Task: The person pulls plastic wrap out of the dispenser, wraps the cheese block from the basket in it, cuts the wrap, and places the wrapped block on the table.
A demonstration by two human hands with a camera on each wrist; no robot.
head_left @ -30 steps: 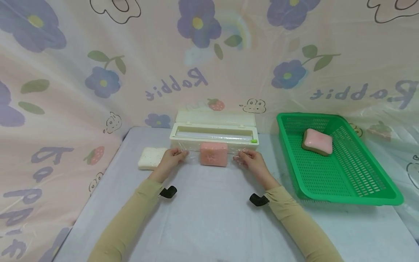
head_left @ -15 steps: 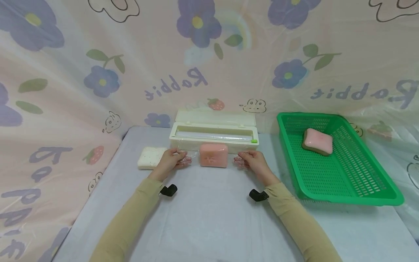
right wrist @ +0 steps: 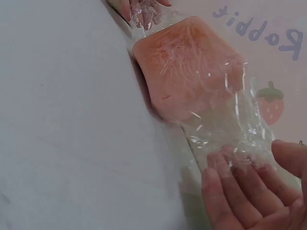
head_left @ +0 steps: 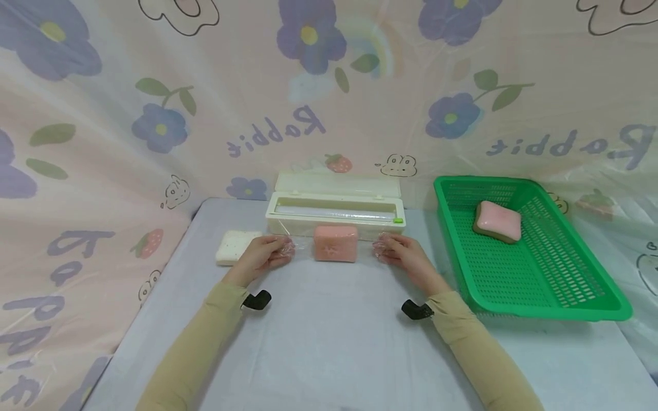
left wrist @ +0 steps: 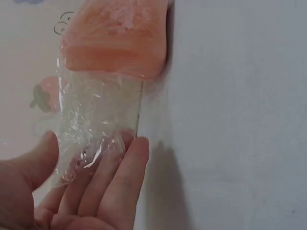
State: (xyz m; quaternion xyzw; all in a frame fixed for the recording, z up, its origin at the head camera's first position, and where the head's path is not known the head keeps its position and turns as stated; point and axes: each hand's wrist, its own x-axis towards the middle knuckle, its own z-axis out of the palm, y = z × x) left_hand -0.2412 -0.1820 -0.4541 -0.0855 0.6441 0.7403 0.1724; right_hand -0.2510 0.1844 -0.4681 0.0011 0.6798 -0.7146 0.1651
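A pink block (head_left: 336, 244), much like a bar of soap with a flower pressed into its face, is covered by clear cling film (left wrist: 96, 110) and stands before the dispenser. My left hand (head_left: 268, 253) holds the film's left end, its fingers curled behind the gathered plastic. On the other side, my right hand (head_left: 403, 254) has the opposite end, bunched between thumb and fingers. Wrinkles of film run across the block's face in the right wrist view. Both hands are apart from the block itself.
Behind the block stands a white film dispenser (head_left: 293, 226), lid up, roll inside. A white speckled block (head_left: 232, 246) lies beside my left hand. At right, a green basket (head_left: 545, 313) holds a pink-and-brown block (head_left: 497, 221). A patterned curtain rises behind the table.
My hands have shifted slightly outward, left hand to the left and right hand to the right. The film's ends are more bunched over the fingers. The block stays in place.
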